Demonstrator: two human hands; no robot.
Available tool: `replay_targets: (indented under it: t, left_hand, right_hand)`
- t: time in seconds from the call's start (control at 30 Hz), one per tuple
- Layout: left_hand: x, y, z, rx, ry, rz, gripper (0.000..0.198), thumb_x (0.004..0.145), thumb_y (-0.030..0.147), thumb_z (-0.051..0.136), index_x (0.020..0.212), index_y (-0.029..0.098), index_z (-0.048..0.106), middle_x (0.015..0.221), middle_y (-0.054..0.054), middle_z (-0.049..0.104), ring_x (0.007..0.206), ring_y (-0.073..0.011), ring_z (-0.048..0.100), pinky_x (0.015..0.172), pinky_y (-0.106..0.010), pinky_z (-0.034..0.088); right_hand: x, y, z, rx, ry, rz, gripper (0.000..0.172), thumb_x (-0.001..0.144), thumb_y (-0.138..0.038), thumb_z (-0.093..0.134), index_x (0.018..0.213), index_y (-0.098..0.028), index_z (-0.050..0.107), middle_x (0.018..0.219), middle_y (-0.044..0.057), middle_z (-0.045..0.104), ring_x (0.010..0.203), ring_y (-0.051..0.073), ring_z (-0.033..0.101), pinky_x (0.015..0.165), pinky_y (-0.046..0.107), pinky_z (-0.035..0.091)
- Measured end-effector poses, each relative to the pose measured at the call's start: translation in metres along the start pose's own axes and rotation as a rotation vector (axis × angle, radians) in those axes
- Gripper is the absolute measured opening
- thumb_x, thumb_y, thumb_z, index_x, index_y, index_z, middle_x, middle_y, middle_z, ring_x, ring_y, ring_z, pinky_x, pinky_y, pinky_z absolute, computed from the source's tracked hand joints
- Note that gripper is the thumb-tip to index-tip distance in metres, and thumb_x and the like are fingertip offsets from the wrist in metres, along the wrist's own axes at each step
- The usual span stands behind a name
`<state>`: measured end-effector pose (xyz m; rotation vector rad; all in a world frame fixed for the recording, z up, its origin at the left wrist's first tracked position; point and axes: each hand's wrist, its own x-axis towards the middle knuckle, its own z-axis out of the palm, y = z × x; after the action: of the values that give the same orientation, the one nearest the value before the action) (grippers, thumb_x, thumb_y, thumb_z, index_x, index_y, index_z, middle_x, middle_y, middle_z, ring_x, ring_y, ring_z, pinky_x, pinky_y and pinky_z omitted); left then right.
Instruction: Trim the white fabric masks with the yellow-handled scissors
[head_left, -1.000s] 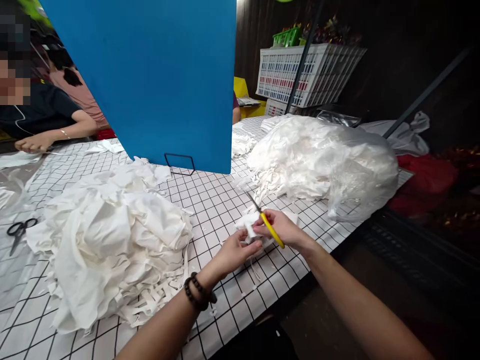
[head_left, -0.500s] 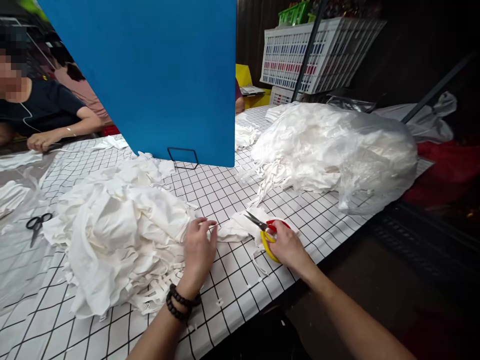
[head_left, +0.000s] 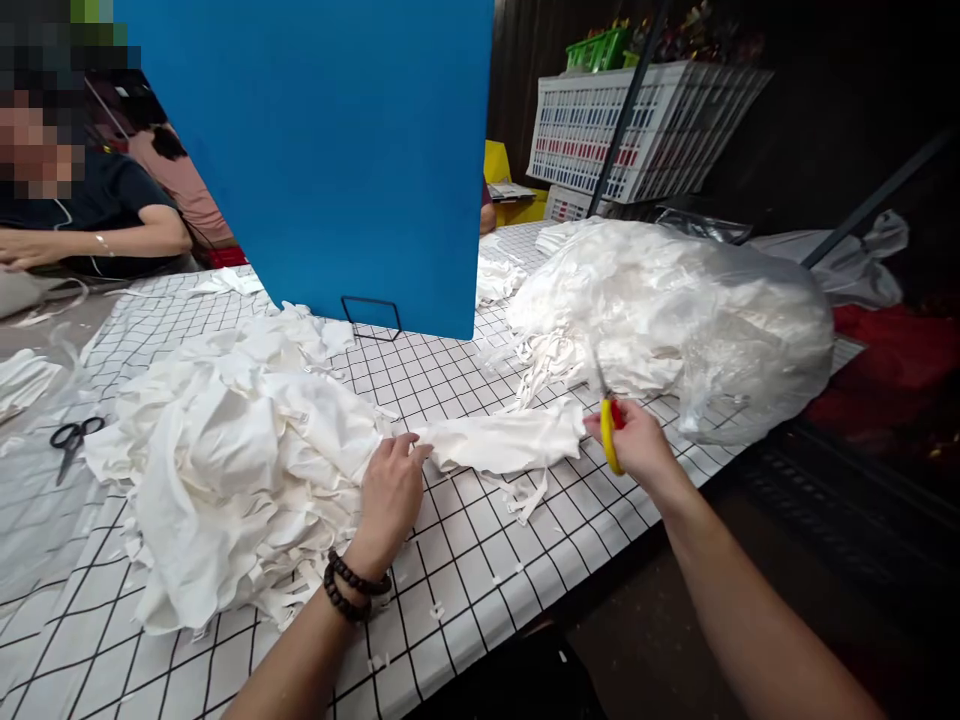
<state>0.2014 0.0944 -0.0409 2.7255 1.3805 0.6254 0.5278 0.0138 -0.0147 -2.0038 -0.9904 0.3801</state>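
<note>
A white cloth piece point(head_left: 502, 440) lies stretched sideways between my two hands, with thin strips hanging from its near edge. My left hand point(head_left: 394, 490), wearing dark beaded bracelets, pinches its left end beside a big heap of white cloth point(head_left: 255, 450). In my right hand point(head_left: 641, 445) are scissors point(head_left: 609, 440) with red and yellow handles, their blurred blades pointing away from me. The fingertips of that hand also touch the cloth's right end; whether they grip it is hard to make out.
A blue panel point(head_left: 322, 160) on a wire stand rises from the checked table point(head_left: 442, 375). At right sits a clear plastic bag point(head_left: 675, 300) full of white cloth. Dark scissors point(head_left: 71, 440) lie at left, near a co-worker point(head_left: 112, 210). White crates point(head_left: 645, 130) stand behind.
My right hand has moved right with the scissors, which turned from pointing left to pointing away. The cloth piece now lies drawn out straighter. The co-worker's arm has shifted.
</note>
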Motion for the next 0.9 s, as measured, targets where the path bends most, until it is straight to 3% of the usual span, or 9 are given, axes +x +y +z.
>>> replay_targets:
  t: [0.1,0.27,0.37,0.47,0.57,0.67,0.8,0.9]
  left_hand:
    - [-0.006,0.019,-0.003,-0.115,0.010,-0.051,0.029,0.088,0.007,0.044,0.104,0.020,0.065,0.105,-0.011,0.061,0.095,-0.0263,0.057,0.081,-0.040,0.050]
    - [-0.007,0.056,0.008,-0.415,-0.111,0.004,0.016,0.091,0.017,0.048,0.102,0.019,0.060,0.098,-0.007,0.060,0.094,-0.0228,0.058,0.084,-0.037,0.051]
    - [-0.004,0.060,0.017,-0.407,-0.153,0.038,0.029,0.091,0.020,0.050,0.120,0.019,0.054,0.106,-0.009,0.058,0.100,-0.0238,0.056,0.087,-0.040,0.050]
    - [0.002,0.062,0.022,-0.394,-0.178,0.031,0.037,0.092,0.022,0.049,0.129,0.019,0.049,0.105,-0.009,0.058,0.100,-0.0241,0.056,0.087,-0.041,0.049]
    - [0.008,0.072,0.020,-0.487,-0.178,0.002,0.028,0.093,0.025,0.047,0.118,0.019,0.058,0.098,-0.008,0.059,0.094,-0.0233,0.057,0.084,-0.039,0.048]
    - [0.016,0.087,0.015,-0.778,-0.226,-0.104,0.024,0.091,0.032,0.050,0.103,0.019,0.067,0.093,-0.007,0.063,0.090,-0.0221,0.058,0.083,-0.035,0.045]
    - [0.028,0.098,0.008,-1.022,-0.332,-0.265,0.042,0.093,0.045,0.041,0.106,0.015,0.068,0.097,-0.009,0.068,0.071,-0.0164,0.057,0.067,-0.029,0.046]
    - [0.030,0.102,0.005,-1.271,-0.513,-0.342,0.052,0.094,0.052,0.036,0.106,0.013,0.068,0.093,-0.008,0.067,0.054,-0.0093,0.046,0.054,-0.024,0.041]
  right_hand:
    - [-0.029,0.002,0.024,-0.040,-0.158,0.029,0.027,0.064,-0.038,0.076,0.078,-0.020,0.061,0.072,0.002,0.067,0.062,0.018,0.061,0.057,0.028,0.047]
    - [-0.048,-0.003,0.053,-0.138,-0.147,0.069,0.024,0.065,-0.029,0.074,0.081,-0.021,0.058,0.076,0.003,0.064,0.070,0.020,0.059,0.062,0.029,0.042]
    - [-0.044,0.002,0.045,-0.164,-0.116,0.103,0.013,0.071,-0.026,0.067,0.080,-0.021,0.059,0.074,0.003,0.063,0.072,0.021,0.058,0.063,0.030,0.040]
    - [-0.035,0.010,0.030,-0.167,-0.032,0.148,0.022,0.070,-0.033,0.068,0.086,-0.021,0.057,0.081,0.005,0.064,0.077,0.024,0.059,0.066,0.032,0.040]
    - [-0.021,0.013,0.029,-0.118,0.033,0.165,0.034,0.065,-0.034,0.073,0.091,-0.021,0.055,0.092,0.006,0.064,0.084,0.025,0.059,0.072,0.034,0.042]
    - [-0.009,0.006,0.039,-0.016,0.033,0.171,0.028,0.064,-0.031,0.072,0.083,-0.020,0.055,0.087,0.006,0.065,0.083,0.023,0.059,0.072,0.033,0.044]
    - [-0.019,-0.015,0.039,0.191,-0.077,0.147,0.026,0.068,-0.038,0.070,0.078,-0.021,0.053,0.075,0.002,0.064,0.063,0.017,0.057,0.058,0.029,0.045]
    - [-0.050,-0.031,0.027,0.426,-0.286,0.120,0.030,0.071,-0.043,0.071,0.075,-0.022,0.049,0.067,-0.002,0.061,0.048,0.010,0.048,0.049,0.025,0.041]
